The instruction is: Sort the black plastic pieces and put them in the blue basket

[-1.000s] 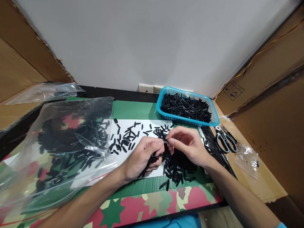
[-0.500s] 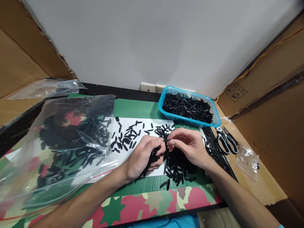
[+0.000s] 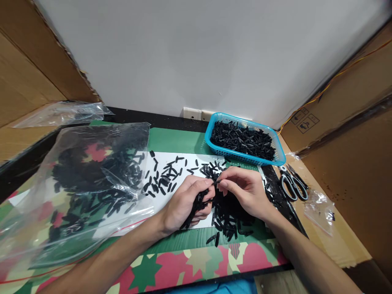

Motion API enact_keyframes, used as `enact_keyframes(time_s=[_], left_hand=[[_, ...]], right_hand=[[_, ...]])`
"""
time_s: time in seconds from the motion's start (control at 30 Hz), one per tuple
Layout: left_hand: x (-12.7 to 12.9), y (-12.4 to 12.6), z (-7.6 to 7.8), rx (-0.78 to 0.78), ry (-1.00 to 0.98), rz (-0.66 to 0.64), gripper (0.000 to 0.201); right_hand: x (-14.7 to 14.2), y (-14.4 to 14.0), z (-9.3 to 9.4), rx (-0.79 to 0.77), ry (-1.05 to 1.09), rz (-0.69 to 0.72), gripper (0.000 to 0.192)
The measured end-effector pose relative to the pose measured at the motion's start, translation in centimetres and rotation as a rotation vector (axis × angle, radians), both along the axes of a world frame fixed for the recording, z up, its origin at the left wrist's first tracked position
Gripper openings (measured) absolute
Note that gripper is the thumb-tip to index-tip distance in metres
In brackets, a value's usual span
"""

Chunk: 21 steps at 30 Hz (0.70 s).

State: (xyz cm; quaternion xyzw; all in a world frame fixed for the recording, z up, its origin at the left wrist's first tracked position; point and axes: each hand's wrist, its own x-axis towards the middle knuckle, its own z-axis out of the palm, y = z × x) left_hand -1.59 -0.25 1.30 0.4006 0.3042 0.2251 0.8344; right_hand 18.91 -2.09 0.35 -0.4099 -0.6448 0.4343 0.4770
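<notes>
My left hand is closed around a bunch of small black strip-like pieces; their exact kind I cannot make out. One black piece bridges the fingertips of both hands. My right hand pinches its right end between thumb and forefinger, while the left thumb and forefinger meet its other end. Under and around the hands lies a dark heap of loose black pieces, partly hidden by the right hand. More of them are scattered on the white sheet to the left.
A blue plastic basket full of black pieces stands behind the right hand. Scissors and a small clear bag lie at the right. A large clear zip bag of black pieces covers the left side. Cardboard walls the right.
Both hands stay almost in place. The piece between the fingertips now sits at a slightly different tilt, with the right fingers shifted a little; the view has moved very slightly.
</notes>
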Motion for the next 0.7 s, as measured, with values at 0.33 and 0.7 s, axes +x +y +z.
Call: enact_keyframes(time_s=[0.33,0.7], left_hand=[[-0.07,-0.15,0.07,0.043,-0.025,-0.018,0.041],[-0.07,-0.2,0.04,0.033,-0.033,0.002,0.042]], right_hand=[[-0.08,-0.06,-0.02,0.02,-0.003,0.007,0.01],[-0.12,-0.1,0.18,0.022,-0.055,-0.02,0.016]])
